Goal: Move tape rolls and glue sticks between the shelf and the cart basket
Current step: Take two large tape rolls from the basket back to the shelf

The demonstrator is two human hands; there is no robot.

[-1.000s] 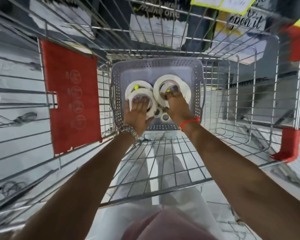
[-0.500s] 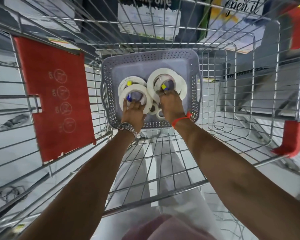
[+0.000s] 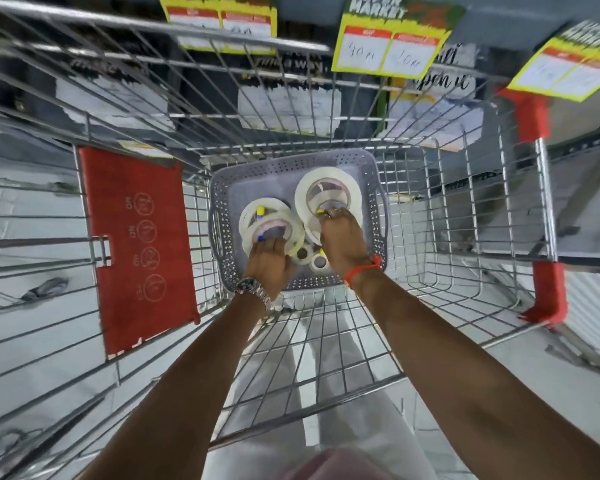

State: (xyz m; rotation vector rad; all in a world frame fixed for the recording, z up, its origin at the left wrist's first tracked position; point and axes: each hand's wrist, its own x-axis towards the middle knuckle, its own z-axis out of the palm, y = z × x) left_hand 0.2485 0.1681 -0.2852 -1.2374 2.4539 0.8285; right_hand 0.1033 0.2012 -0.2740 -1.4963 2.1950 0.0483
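Gripping with both hands down in the grey perforated basket (image 3: 219, 209) at the far end of the wire cart (image 3: 465, 216): our left hand (image 3: 269, 261) has fingers hooked into the core of the front wide tape roll (image 3: 274, 230), closed on its near rim; our right hand (image 3: 343, 242) has fingertips curled over the near rim of the larger tape roll (image 3: 328, 194), closed on it too. Another wide roll (image 3: 257, 211) sits tucked behind the left one, touching it. Two small tape rolls (image 3: 310, 256) lie between our wrists on the basket floor. Yellow and blue bits near the cores may be glue sticks, too blurry to tell. We judge the step is lifting both rolls out toward the shelf with price tags (image 3: 385, 46) above. Do it well: hook thumbs firmly through cores, lift straight up so neighbouring rolls don't drag along, clear the basket wall and cart wires before swinging forward.
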